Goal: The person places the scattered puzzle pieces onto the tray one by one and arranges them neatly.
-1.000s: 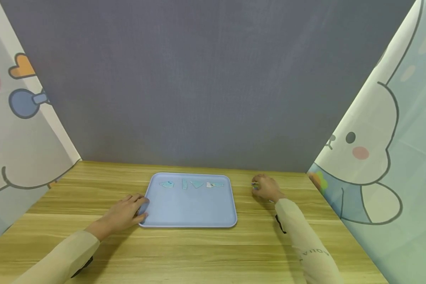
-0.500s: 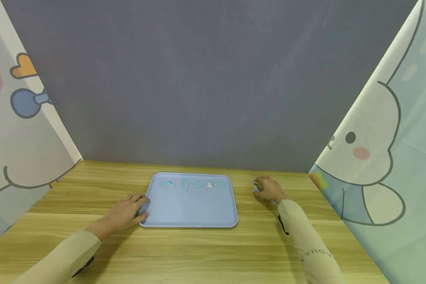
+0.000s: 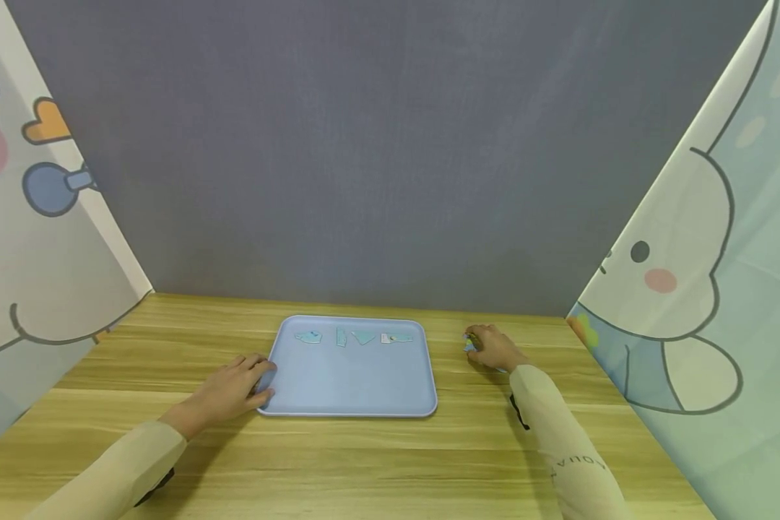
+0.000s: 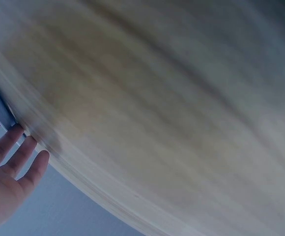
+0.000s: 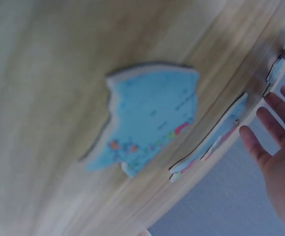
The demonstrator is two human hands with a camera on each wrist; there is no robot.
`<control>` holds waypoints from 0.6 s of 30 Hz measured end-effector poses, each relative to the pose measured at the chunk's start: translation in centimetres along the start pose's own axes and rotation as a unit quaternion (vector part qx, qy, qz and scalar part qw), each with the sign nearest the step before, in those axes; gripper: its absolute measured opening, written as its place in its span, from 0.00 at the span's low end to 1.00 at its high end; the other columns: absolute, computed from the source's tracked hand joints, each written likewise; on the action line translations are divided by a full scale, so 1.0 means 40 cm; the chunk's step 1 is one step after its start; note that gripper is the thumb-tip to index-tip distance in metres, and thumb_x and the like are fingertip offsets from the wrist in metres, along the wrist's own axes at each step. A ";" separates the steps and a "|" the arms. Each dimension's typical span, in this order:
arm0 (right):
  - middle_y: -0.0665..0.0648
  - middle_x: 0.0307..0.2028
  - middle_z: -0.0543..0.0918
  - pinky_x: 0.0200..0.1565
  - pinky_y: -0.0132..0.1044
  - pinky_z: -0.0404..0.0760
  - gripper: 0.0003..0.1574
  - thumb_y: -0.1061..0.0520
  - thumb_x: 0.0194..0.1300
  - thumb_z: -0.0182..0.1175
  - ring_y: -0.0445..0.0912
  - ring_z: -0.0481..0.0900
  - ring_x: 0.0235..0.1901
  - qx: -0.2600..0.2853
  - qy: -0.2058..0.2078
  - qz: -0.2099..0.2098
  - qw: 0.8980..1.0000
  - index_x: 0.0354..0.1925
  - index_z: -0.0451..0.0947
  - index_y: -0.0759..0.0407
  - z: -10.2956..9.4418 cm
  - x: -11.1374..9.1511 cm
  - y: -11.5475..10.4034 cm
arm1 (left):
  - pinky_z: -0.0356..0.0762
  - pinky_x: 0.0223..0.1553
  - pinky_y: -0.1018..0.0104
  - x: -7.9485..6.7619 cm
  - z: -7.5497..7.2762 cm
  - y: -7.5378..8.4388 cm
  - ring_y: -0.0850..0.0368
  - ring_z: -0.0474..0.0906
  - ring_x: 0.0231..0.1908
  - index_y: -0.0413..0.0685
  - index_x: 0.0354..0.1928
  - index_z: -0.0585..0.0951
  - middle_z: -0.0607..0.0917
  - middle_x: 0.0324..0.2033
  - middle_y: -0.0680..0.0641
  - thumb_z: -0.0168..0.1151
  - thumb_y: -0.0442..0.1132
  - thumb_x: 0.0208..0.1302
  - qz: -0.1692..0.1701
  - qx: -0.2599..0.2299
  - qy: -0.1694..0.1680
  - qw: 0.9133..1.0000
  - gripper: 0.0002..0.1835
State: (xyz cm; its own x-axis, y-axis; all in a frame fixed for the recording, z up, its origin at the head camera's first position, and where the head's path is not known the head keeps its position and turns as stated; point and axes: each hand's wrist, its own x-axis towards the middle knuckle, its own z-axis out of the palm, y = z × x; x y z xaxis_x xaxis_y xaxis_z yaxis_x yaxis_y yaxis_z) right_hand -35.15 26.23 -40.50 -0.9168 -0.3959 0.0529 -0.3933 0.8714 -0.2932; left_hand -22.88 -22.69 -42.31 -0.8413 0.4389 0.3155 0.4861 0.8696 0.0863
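Observation:
A light blue tray (image 3: 351,386) lies on the wooden table. My left hand (image 3: 229,390) rests at its left rim, fingertips and thumb on the edge; in the left wrist view the fingers (image 4: 32,172) are spread and relaxed. Four-sided and odd-shaped flat light blue puzzle pieces (image 3: 364,337) sit in a row along the tray's far side. Right of the tray, my right hand (image 3: 496,348) holds a small blue puzzle piece (image 5: 275,70) at the table between thumb and index fingertips; its other fingers are extended.
Two more blue printed pieces, a wide one (image 5: 155,115) and a narrow-looking one (image 5: 211,135), lie on the table by the right wrist. A dark grey panel (image 3: 364,166) stands behind the table. Cartoon-printed sheets (image 3: 676,289) flank both sides.
The right hand stays at nearly the same spot, shifting very slightly, and more blue of the piece shows at its fingertips. The left hand keeps its place at the tray rim.

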 end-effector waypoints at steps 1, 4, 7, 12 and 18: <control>0.66 0.57 0.71 0.54 0.62 0.67 0.32 0.55 0.58 0.59 0.62 0.67 0.54 0.000 -0.002 0.000 1.000 0.58 0.66 0.66 0.000 0.001 0.000 | 0.76 0.42 0.45 0.000 0.000 0.000 0.41 0.75 0.46 0.41 0.49 0.76 0.77 0.47 0.41 0.63 0.46 0.56 0.000 -0.001 0.001 1.000 0.21; 0.65 0.57 0.72 0.53 0.62 0.67 0.31 0.55 0.59 0.60 0.62 0.67 0.54 0.001 -0.005 0.002 1.000 0.58 0.66 0.66 0.001 0.003 0.001 | 0.76 0.43 0.45 0.000 0.001 -0.001 0.40 0.75 0.46 0.41 0.49 0.76 0.77 0.47 0.41 0.63 0.46 0.57 0.000 -0.002 0.002 1.000 0.21; 0.65 0.56 0.73 0.53 0.63 0.66 0.31 0.55 0.59 0.60 0.61 0.68 0.53 0.001 -0.004 0.001 1.000 0.58 0.67 0.66 0.003 0.005 0.003 | 0.76 0.43 0.45 0.000 0.000 -0.001 0.40 0.75 0.47 0.41 0.49 0.76 0.77 0.48 0.41 0.63 0.46 0.57 0.000 -0.004 0.002 1.000 0.21; 0.65 0.55 0.72 0.53 0.64 0.65 0.29 0.56 0.59 0.60 0.62 0.67 0.53 0.001 -0.003 0.002 1.000 0.57 0.67 0.66 0.006 0.007 0.004 | 0.76 0.43 0.43 -0.001 -0.001 0.000 0.40 0.75 0.47 0.42 0.49 0.76 0.77 0.48 0.41 0.62 0.47 0.57 0.000 -0.005 0.001 1.000 0.21; 0.67 0.56 0.71 0.54 0.64 0.65 0.29 0.57 0.58 0.59 0.64 0.66 0.56 0.004 0.002 -0.007 1.000 0.57 0.67 0.67 0.008 0.010 0.002 | 0.76 0.42 0.43 0.000 0.000 0.000 0.40 0.75 0.46 0.42 0.48 0.76 0.77 0.48 0.42 0.63 0.47 0.57 0.000 -0.006 0.001 1.000 0.21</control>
State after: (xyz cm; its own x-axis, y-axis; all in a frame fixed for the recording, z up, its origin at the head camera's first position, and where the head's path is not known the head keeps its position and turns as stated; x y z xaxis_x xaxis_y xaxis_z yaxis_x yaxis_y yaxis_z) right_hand -35.52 26.07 -40.83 -0.9116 -0.4066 0.0600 -0.4050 0.8638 -0.2998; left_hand -22.87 -22.68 -42.32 -0.8415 0.4378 0.3167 0.4880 0.8673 0.0977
